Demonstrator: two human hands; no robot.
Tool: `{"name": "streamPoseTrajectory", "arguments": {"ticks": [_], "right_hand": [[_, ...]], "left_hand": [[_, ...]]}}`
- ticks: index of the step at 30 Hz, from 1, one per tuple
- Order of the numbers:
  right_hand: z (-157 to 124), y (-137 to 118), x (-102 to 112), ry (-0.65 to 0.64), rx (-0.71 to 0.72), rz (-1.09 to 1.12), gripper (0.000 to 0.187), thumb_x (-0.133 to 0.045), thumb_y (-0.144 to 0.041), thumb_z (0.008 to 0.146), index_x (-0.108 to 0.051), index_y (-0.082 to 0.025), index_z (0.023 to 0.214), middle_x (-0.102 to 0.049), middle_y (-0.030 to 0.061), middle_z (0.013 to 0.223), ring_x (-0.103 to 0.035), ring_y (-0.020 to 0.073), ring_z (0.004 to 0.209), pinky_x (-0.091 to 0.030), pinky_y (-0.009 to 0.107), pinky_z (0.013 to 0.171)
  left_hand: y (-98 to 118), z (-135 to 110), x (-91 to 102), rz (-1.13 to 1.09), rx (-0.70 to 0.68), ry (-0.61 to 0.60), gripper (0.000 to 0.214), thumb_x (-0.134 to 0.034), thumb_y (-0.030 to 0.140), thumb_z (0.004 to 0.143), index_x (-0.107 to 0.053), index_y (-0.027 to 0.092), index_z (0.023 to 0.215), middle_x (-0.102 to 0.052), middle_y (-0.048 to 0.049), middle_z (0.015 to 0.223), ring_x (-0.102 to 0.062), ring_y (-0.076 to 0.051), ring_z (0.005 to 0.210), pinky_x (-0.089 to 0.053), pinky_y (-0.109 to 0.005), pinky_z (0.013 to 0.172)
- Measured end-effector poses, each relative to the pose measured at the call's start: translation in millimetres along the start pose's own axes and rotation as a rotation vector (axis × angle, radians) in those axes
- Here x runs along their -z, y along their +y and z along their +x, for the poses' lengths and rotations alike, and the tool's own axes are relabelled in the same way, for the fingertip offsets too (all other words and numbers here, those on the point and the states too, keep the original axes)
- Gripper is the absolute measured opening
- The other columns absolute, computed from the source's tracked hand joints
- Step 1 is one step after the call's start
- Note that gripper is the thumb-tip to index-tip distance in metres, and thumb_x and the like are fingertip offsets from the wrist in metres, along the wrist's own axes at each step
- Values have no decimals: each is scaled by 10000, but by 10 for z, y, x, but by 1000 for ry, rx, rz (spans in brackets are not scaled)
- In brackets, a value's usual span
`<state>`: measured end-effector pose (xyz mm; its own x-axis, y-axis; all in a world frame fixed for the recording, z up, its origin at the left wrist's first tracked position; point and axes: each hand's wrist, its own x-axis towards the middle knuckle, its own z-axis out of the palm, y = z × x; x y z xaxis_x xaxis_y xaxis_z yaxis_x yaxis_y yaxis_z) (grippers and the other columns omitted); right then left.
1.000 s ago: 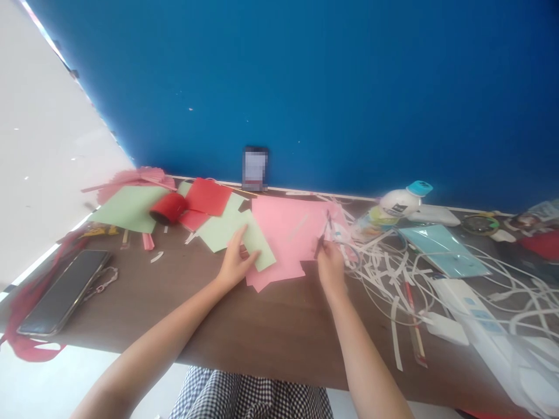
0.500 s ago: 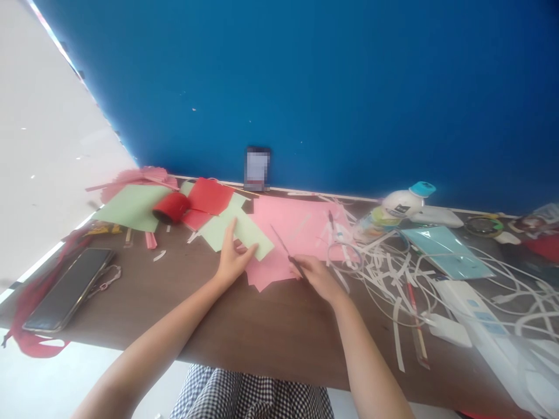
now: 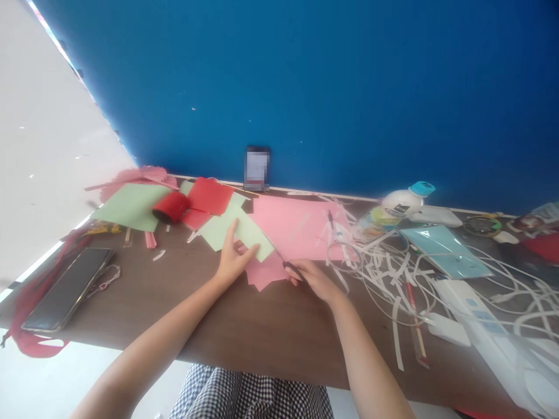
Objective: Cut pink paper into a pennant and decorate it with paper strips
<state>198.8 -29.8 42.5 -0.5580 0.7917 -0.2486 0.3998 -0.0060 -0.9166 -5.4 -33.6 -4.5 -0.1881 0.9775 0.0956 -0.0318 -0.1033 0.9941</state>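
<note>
My left hand (image 3: 233, 256) grips a pale green paper (image 3: 253, 230) by its near side, with the index finger stretched over the top and the thumb toward the right. In my right hand (image 3: 312, 278) are dark-handled scissors (image 3: 292, 267), fingers wrapped round the handles. Their blades point up and left and lie against the right edge of the green paper; whether they are parted is too fine to make out. Beneath both hands is a pink paper sheet (image 3: 292, 227) with a jagged near edge.
Red paper (image 3: 212, 195), a red roll (image 3: 170, 208) and another green sheet (image 3: 131, 206) lie left. A phone (image 3: 67, 288) rests at the table's left; another (image 3: 257, 169) leans on the blue wall. Paper strips (image 3: 379, 262), a glue bottle (image 3: 404, 201) and a power strip (image 3: 476, 314) are right.
My right hand has moved slightly left, bringing the scissors' blades from over the pink sheet to the green paper's edge. My left hand stays almost still.
</note>
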Motion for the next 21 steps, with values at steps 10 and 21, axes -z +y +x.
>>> {"name": "streamPoseTrajectory", "arguments": {"ticks": [10, 21], "right_hand": [[11, 59, 10, -26, 8, 43, 352, -442, -427, 826, -528, -177, 594, -472, -28, 543, -461, 136, 567, -325, 267, 633], [21, 58, 23, -32, -5, 12, 375, -460, -466, 809, -526, -170, 590, -485, -25, 544, -472, 135, 571, -338, 273, 654]], "left_hand": [[21, -3, 1, 7, 22, 22, 825, -680, 319, 676, -216, 275, 1357, -412, -113, 1298, -569, -196, 948, -521, -297, 739], [28, 3, 1, -26, 47, 44, 838, -704, 309, 646, -247, 277, 1348, -403, -113, 1313, -574, -193, 939, -516, -287, 729]]}}
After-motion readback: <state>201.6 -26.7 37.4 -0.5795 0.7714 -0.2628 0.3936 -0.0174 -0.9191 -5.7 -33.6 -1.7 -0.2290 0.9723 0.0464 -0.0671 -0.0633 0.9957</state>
